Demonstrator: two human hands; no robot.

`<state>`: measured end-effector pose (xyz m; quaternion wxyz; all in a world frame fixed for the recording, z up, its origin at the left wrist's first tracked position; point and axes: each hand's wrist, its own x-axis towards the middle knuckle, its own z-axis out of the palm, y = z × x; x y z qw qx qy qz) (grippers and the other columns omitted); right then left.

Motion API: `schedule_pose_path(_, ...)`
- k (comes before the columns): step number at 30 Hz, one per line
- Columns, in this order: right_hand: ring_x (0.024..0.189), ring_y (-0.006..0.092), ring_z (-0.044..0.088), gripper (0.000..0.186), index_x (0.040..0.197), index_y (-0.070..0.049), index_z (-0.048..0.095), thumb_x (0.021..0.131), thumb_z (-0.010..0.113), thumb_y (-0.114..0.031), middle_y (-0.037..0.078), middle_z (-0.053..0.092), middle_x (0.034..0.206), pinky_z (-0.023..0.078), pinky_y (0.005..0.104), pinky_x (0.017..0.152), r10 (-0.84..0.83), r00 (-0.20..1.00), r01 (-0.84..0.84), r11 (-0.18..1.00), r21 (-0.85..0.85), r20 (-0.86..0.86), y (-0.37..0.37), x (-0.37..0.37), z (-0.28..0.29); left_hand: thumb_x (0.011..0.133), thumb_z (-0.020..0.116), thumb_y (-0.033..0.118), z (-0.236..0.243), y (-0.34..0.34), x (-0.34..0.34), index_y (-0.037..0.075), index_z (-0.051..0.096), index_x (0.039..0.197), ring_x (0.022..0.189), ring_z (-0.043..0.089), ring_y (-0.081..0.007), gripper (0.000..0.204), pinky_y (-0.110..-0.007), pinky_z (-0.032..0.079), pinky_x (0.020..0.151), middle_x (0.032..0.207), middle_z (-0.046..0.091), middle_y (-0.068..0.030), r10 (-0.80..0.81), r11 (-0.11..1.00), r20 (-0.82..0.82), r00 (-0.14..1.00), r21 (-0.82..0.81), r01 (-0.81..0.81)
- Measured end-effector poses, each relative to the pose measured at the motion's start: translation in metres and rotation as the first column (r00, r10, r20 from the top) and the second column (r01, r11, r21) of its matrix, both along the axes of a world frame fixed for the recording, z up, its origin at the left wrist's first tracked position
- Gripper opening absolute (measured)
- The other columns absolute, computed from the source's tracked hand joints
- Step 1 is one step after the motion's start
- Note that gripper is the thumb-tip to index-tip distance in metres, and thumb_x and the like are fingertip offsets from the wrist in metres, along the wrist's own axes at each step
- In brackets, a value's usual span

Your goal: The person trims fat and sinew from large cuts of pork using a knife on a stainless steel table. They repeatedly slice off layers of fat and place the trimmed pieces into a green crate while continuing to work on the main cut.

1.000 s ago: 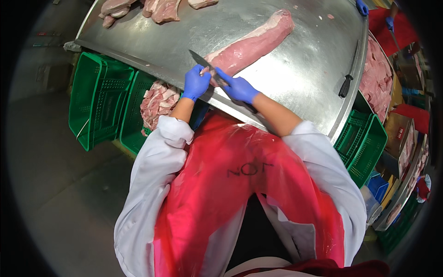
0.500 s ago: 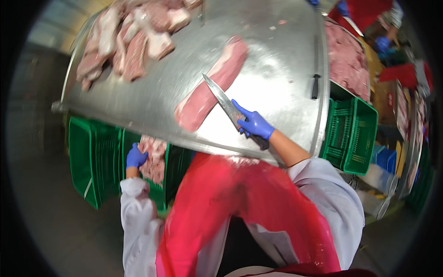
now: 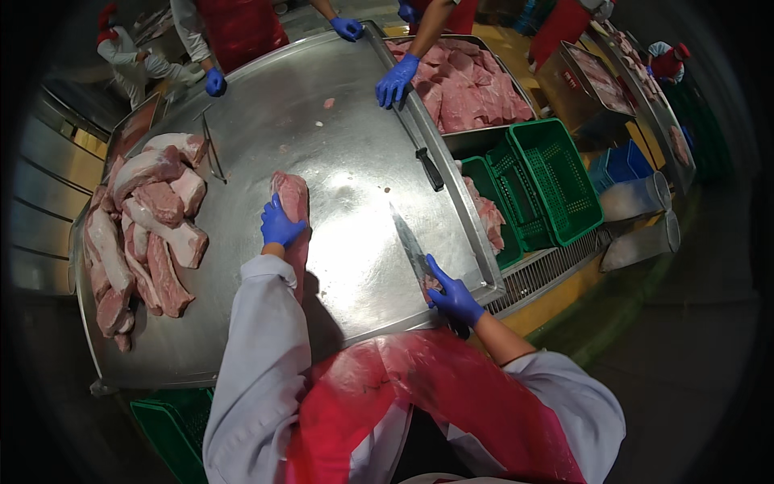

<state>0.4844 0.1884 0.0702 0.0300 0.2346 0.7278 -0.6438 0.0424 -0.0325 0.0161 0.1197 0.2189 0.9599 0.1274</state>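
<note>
A long pork loin (image 3: 298, 194) lies lengthwise on the steel table, pink with a paler side. My left hand (image 3: 280, 222), in a blue glove, grips it around the middle, thumb and fingers on opposite sides. The sleeve hides part of its near end. My right hand (image 3: 456, 302), also gloved in blue, is closed around the handle of a long knife (image 3: 411, 242). The blade points away from me, low over the table's right side and apart from the loin. A small scrap of meat (image 3: 433, 285) shows by the blade's base, near my fingers.
Several thick cuts of meat (image 3: 153, 218) are piled at the left, beside thin metal rods (image 3: 211, 149). A black-handled knife (image 3: 430, 168) lies along the right edge, near a co-worker's gloved hand (image 3: 397, 81). Green crates (image 3: 556, 181) and a meat-filled bin (image 3: 476, 85) stand beyond.
My left hand has come up from the crate of meat pieces at lower left and taken hold of the loin. The loin now lies straighter. The knife has moved off it to the right.
</note>
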Motion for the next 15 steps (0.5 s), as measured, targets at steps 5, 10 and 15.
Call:
schedule_pose_path(5,0.07,0.0097,0.061,0.084,0.166,-0.016,0.018,0.096,0.063,-0.008,0.004,0.063,0.081,0.054,0.0288,0.07,-0.091,0.993,0.111,0.949,0.296,-0.078,0.002,0.026,-0.016,0.071,0.078,0.053,-0.005,0.004,0.049,0.01,0.026,0.159,0.134,0.045,-0.0482,0.111,-0.058,0.045,0.106,0.15,0.04,-0.0254,-0.212,0.975,-0.042,0.976,0.05,0.214)
schedule_pose_path(10,0.063,0.0107,0.06,0.086,0.167,-0.024,0.012,0.097,0.057,-0.003,0.005,0.063,0.076,0.053,0.0264,0.055,-0.051,0.995,0.042,0.993,-0.113,-0.081,0.011,-0.061,-0.016,0.076,0.078,0.055,0.0,0.017,0.082,0.018,0.023,0.161,0.137,0.042,-0.0469,0.108,-0.062,0.041,0.108,0.157,0.034,-0.0222,-0.216,0.976,-0.023,0.976,0.027,0.217)
schedule_pose_path(15,0.06,0.0141,0.065,0.086,0.166,-0.029,0.013,0.096,0.055,-0.004,0.01,0.067,0.081,0.056,0.0311,0.056,-0.08,0.995,0.081,0.997,0.008,-0.066,0.015,-0.175,-0.017,0.083,0.071,0.064,0.008,-0.065,0.082,0.005,0.03,0.158,0.141,0.04,-0.0459,0.104,-0.055,0.036,0.115,0.157,0.038,-0.026,-0.331,0.935,0.079,0.941,0.165,0.315)
